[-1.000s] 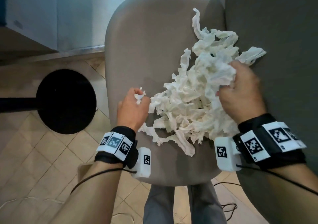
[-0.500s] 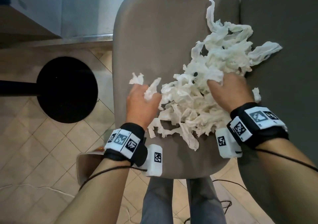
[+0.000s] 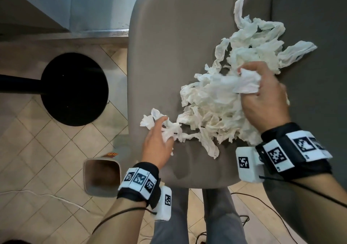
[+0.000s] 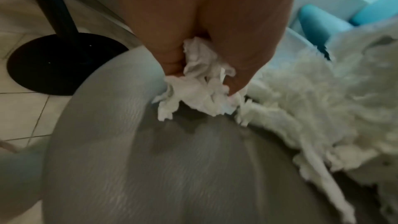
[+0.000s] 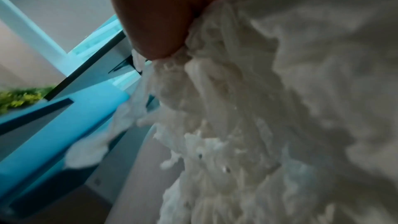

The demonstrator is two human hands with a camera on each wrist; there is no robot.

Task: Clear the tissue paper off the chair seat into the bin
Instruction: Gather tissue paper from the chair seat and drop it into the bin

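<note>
A big heap of crumpled white tissue paper (image 3: 221, 101) lies on the grey chair seat (image 3: 169, 46), spreading toward the backrest on the right. My left hand (image 3: 159, 135) grips a small wad of tissue (image 4: 198, 91) at the heap's left edge, near the seat's side. My right hand (image 3: 262, 95) is curled round a bunch of tissue (image 5: 215, 91) at the top right of the heap. The bin (image 3: 102, 176), square and open-topped, stands on the floor just left of the seat's front corner, beside my left wrist.
A black round table base (image 3: 74, 89) with its post stands on the tiled floor left of the chair. The dark backrest (image 3: 309, 28) rises on the right. Cables (image 3: 244, 200) trail on the floor near my legs (image 3: 197, 221).
My left hand slid down the seat's left edge with its wad, nearer the bin. My right hand closed on a bunch of tissue. The bin has come fully into view.
</note>
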